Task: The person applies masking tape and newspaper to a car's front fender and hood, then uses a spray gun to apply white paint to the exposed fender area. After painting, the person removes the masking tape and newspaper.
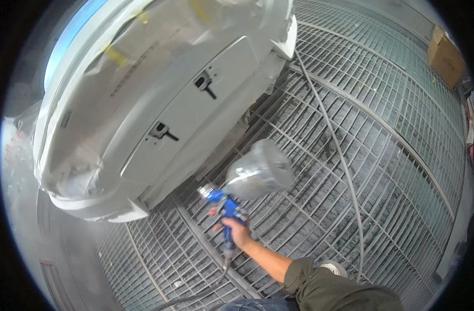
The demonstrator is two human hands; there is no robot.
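The floor is formed by a metal grating (403,155), whose open bars seem intended to let air and stray mist pass through. Above it, at the upper left, a white vehicle body (190,147) is set on a slant across the view; whether its front or rear is shown cannot be told. Much of its curved face is covered by a translucent masking sheet (138,67), presumably so that the surface beneath is shielded. A pale hose or cable (338,145) is laid loosely over the bars, and a cardboard box (445,58) is placed at the far right edge, well apart from the work.

Near the middle, just below the vehicle body, a blue spray gun (230,208) is held with its silver nozzle turned toward the lower left. Its clear, greyish cup (260,171), blurred, is tilted off to the right, likely leaving the nozzle side unobstructed. The handle is gripped by the right hand (237,230), closed around it with fingertips showing in front, near the trigger. The left hand is not shown, so its state cannot be told. The sheet is marked by yellow tape (115,54), apparently for fastening.
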